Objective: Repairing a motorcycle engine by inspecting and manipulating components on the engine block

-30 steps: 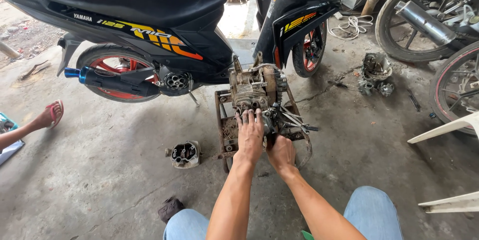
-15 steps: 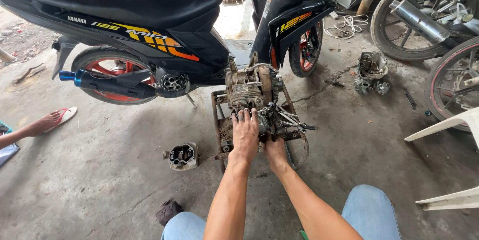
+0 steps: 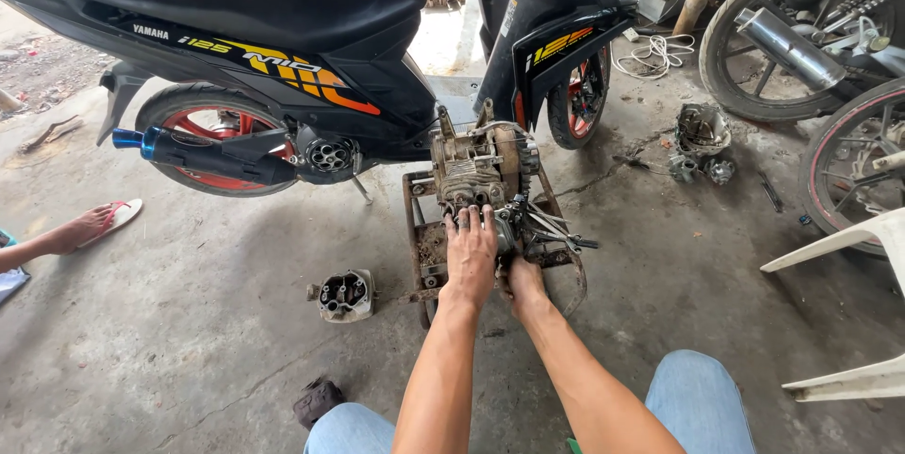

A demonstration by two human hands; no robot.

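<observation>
Now, from the head camera, both hands sit much as they did 1 second ago: the left hand (image 3: 470, 251) lies flat, fingers spread, on the engine block (image 3: 476, 171) atop the rusty stand (image 3: 421, 247); the right hand (image 3: 524, 277) grips low beside it, on what I cannot tell.

scooter (image 3: 283, 49) close behind engine (image 3: 476, 171), cylinder head (image 3: 345, 294) left, bare concrete right
</observation>
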